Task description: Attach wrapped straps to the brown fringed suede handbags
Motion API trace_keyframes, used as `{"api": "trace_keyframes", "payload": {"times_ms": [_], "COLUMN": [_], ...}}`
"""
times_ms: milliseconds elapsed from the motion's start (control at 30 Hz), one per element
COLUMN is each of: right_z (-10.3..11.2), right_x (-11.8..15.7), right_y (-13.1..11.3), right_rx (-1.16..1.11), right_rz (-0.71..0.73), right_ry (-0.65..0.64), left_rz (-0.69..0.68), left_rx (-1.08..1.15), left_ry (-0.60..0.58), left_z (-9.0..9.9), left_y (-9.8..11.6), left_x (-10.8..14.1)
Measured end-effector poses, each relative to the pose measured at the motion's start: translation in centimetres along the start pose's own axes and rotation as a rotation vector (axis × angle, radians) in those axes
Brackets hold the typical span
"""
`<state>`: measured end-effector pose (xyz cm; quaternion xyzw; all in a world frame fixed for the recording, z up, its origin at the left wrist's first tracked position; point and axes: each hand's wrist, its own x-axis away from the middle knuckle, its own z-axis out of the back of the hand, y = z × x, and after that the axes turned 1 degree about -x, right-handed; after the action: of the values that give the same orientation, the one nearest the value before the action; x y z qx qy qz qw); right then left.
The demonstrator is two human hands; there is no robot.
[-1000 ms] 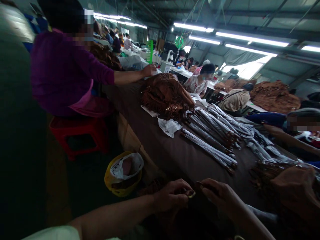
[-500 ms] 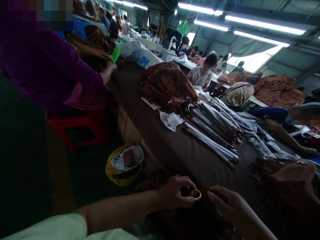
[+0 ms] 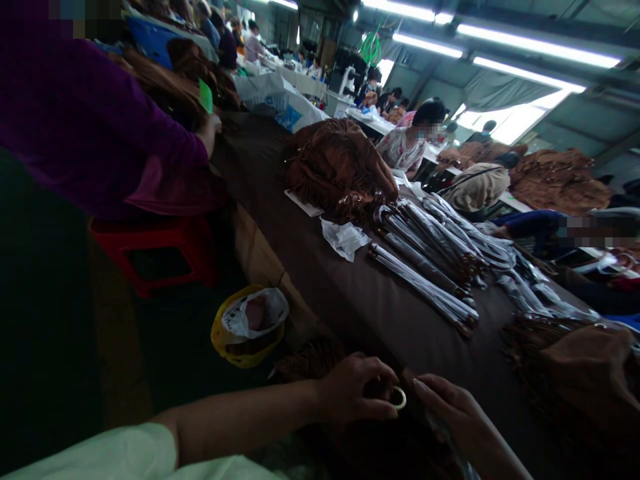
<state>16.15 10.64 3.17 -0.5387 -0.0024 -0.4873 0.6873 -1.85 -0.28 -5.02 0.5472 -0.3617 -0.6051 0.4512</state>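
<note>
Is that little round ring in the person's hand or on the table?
In the hand: the pale ring sits at the fingertips of the left hand.

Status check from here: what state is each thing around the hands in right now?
Left hand: closed on a pale ring.
Right hand: open, beside the ring; contact unclear.
Fringed suede bag: heaped on the table.
Plastic-wrapped bundles: lying side by side on the table.
Yellow container: on the floor, holding a white plastic bag.
Red stool: occupied by a co-worker.
</note>
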Motion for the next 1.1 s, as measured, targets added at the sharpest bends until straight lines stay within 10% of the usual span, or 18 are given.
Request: {"api": "trace_keyframes", "payload": {"times_ms": [1100], "right_z": [-1.9], "right_x": [-0.4], "right_y": [-0.3], "right_rx": [-0.157], "right_rz": [-0.11], "right_ry": [-0.109], "left_rz": [-0.137], "left_rx": [-0.057], "left_ry": [0.0], "left_z": [-1.3], "left_y": [-1.9], "left_x": [0.4]}}
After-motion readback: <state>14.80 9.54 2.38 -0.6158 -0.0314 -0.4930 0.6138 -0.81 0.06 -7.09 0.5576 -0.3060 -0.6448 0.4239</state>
